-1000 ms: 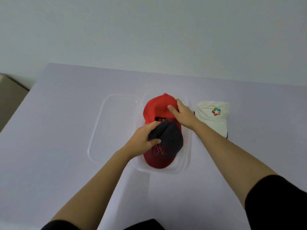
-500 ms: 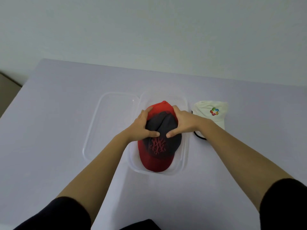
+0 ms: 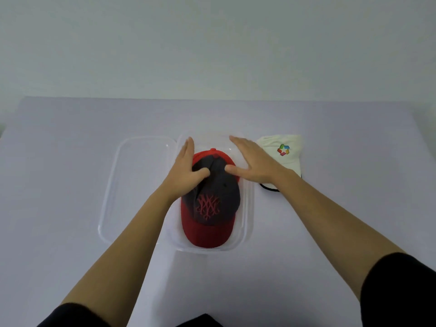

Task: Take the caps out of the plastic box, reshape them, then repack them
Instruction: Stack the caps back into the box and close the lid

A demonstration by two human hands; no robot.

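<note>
Caps sit nested in the clear plastic box at table centre: a dark cap with red embroidery on top of a red cap, whose brim shows at the near end and crown at the far end. Left hand lies flat and open against the left side of the dark crown, thumb pressing into a crease; right hand is flat, fingers spread, thumb touching the crown's right side, palm over the box's far right rim. Neither hand grips anything. Box lid lies just left of the box, touching it. White cap with a coloured logo rests on the table just right of the box, not yet repacked. Judgement: the fabric crowns are soft and light, dent easily, and should be pressed gently from both sides; brims look stiffer and give the surer hold for lifting. Box walls are thin and likely to flex.
</note>
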